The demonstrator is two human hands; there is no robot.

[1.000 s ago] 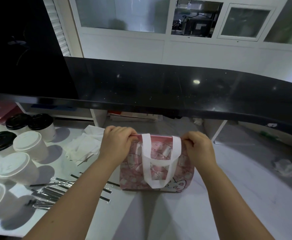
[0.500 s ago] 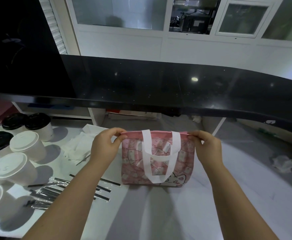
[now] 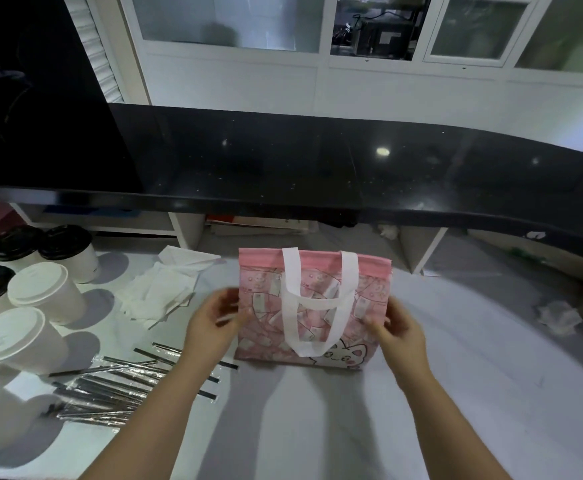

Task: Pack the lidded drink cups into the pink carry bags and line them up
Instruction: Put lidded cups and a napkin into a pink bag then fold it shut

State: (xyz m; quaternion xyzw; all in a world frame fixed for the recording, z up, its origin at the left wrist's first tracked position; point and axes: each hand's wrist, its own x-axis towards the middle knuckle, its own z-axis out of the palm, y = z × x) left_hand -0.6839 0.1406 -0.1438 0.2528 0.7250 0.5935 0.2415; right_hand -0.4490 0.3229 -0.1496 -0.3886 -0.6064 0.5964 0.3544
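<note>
1. Your left hand point(image 3: 213, 322) sits just beside the left edge of the pink carry bag point(image 3: 265, 327). Its fingers are smeared by motion, so you cannot tell whether they pinch the fabric. Your right hand point(image 3: 399, 329) is at the bag's right edge with fingertips on the front face; whether it is pinching or only touching is unclear.
2. Near you on the left, wrapped straws point(image 3: 110, 386) lie scattered on the white table point(image 3: 317, 427).
3. The bag stands upright between your hands, top edge closed flat, with its white handle point(image 3: 317, 301) hanging down the front. A cartoon cat face point(image 3: 338, 356) is printed at the lower right; the small panels in the pattern are too blurred to read.
4. Farther left stand the lidded drink cups point(image 3: 42, 294), some white-lidded, some black-lidded, well apart from the bag. Napkins point(image 3: 168, 289) lie between them and it.
5. Beyond it all runs a black counter point(image 3: 317, 168).
</note>
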